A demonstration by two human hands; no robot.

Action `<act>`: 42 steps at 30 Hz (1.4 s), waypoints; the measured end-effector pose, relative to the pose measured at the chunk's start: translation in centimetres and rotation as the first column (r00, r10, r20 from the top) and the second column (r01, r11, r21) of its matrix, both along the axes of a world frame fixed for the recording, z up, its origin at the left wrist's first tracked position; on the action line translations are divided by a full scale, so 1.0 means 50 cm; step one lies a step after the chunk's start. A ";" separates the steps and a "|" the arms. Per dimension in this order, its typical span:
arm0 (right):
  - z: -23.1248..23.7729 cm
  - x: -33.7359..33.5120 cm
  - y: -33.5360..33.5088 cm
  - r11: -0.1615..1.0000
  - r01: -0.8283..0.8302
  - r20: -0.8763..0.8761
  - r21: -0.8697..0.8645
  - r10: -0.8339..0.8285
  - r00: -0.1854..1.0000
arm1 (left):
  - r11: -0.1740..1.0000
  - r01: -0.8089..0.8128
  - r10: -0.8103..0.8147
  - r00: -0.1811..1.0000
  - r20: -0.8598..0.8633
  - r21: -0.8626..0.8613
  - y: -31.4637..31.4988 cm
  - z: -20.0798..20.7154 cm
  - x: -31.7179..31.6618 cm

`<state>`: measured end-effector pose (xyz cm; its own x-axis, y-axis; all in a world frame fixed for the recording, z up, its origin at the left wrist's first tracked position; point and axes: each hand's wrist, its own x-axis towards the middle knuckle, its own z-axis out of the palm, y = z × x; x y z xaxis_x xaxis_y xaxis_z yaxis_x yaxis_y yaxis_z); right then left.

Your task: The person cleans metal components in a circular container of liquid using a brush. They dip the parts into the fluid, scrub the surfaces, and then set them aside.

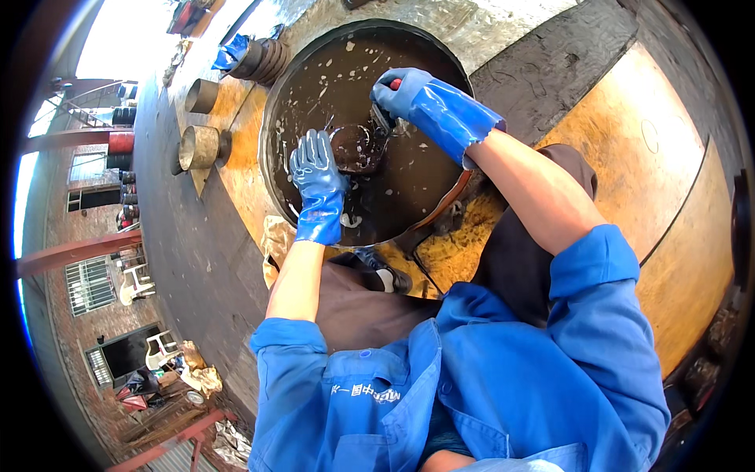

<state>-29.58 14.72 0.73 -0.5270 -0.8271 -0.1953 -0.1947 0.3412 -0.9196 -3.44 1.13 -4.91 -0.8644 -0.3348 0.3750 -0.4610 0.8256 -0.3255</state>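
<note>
A wide round tub [265, 130] of murky brown liquid with pale flecks of foam stands before me. In it a dark, wet, rounded part [358, 149] shows partly above the surface; its full shape is hidden. My left hand [317, 169], in a blue rubber glove, lies at the part's left side with fingers stretched out. On the far right of the part, my gloved right hand [403, 96] is closed around a red-handled tool [395, 83]. The tool's lower end reaches down beside the part; it looks like a brush, but the hand covers most of it.
Left of the tub stand metal rings [200, 147] and a stack of ring-shaped parts [267, 61] with a blue bag [230, 52] beside it. My knees flank the tub's near side. Worn yellow and dark sheets cover the floor. White chairs [136, 284] stand far left.
</note>
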 end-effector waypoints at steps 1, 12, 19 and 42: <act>-0.002 0.005 -0.002 1.000 -0.013 -0.003 -0.005 0.013 1.000 | 0.998 -0.051 0.052 0.998 -0.023 0.020 0.001 -0.009 0.002; -0.040 0.048 -0.017 0.971 0.110 0.253 -0.211 -0.055 0.966 | 0.776 -0.481 0.483 0.869 0.106 0.409 -0.003 -0.031 0.010; -0.053 0.058 -0.122 0.916 0.372 0.575 -0.153 -0.223 0.787 | 0.717 -0.499 0.511 0.851 0.121 0.487 -0.007 -0.039 0.012; 0.000 0.157 0.006 0.981 -0.152 0.234 -0.122 0.178 0.956 | 0.755 -0.412 0.487 0.873 -0.015 0.511 -0.011 -0.059 0.024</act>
<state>-21.76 15.01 0.72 -0.3287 -0.9207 -0.2104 -0.0073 0.2252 -0.9743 -2.22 0.58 -7.86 -0.5197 -0.8384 0.1643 -0.8271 0.5419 0.1490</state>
